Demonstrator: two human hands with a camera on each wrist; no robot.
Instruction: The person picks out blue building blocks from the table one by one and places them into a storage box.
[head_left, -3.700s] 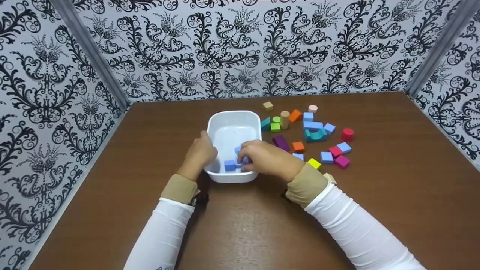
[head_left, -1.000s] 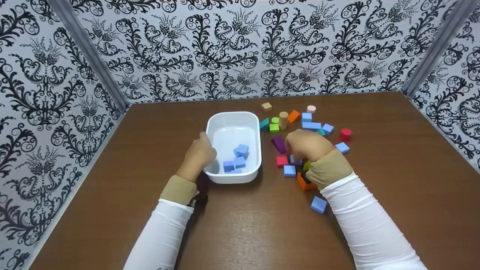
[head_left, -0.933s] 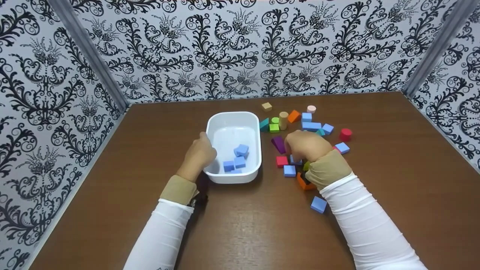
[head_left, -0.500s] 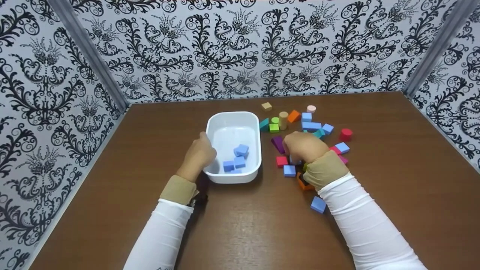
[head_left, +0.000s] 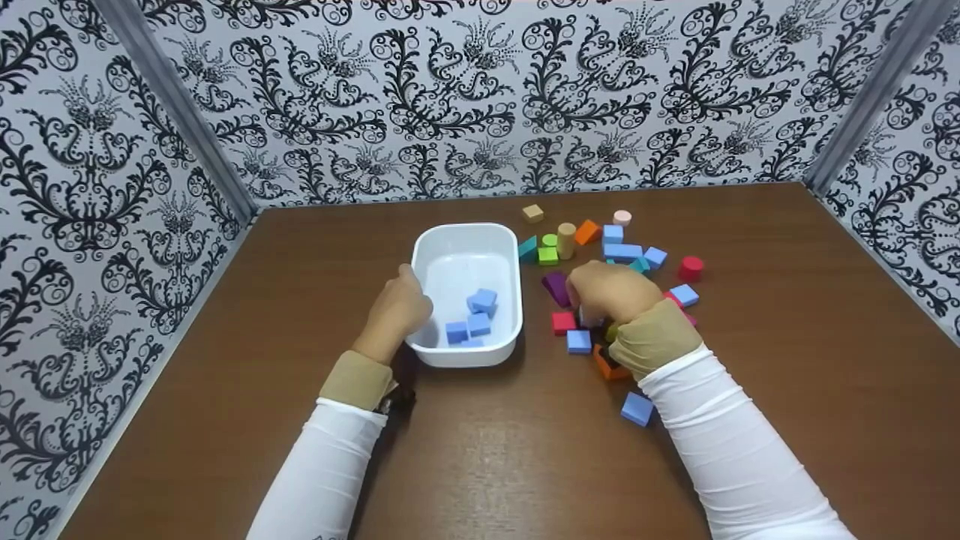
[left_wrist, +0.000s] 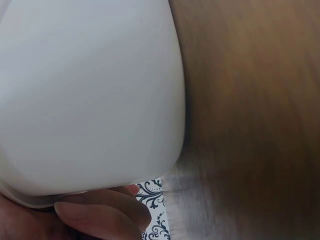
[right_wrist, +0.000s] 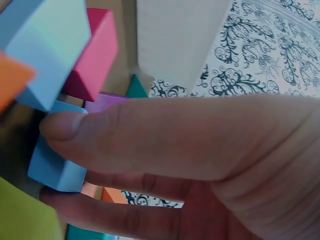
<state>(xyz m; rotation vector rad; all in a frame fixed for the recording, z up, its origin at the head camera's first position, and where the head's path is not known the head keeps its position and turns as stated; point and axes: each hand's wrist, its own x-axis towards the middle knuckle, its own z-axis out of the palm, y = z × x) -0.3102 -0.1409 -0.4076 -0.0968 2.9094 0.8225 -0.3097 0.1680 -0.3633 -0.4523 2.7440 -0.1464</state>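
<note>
My left hand (head_left: pixel 397 304) grips the left rim of a white plastic tub (head_left: pixel 466 358), its fingers curled under the lip in the left wrist view. Several blue blocks (head_left: pixel 478 325) lie in the tub's near half. To the right, my right hand (head_left: pixel 615 292) is down among loose toy blocks. In the right wrist view its thumb lies on a blue block (right_wrist: pixel 57 165), with fingers against the opposite side. Close by are a red block (head_left: pixel 563 323), another blue block (head_left: pixel 578 342), an orange block (head_left: pixel 611 364) and a purple block (head_left: pixel 556 289). A yellow block (right_wrist: pixel 25 215) shows under the wrist.
Behind the right hand stand a wooden cylinder (head_left: pixel 566 241), green blocks (head_left: pixel 548 256), a long blue block (head_left: pixel 622 252) and a red cylinder (head_left: pixel 691 268). A lone blue block (head_left: pixel 637 409) lies nearer. Patterned walls (head_left: pixel 480 97) enclose the brown table (head_left: pixel 480 450).
Since the earliest frame, my right hand has left the tub, leaving blue blocks inside, and moved right to the loose blocks. Over the last second it shifts only slightly. The left hand keeps its place.
</note>
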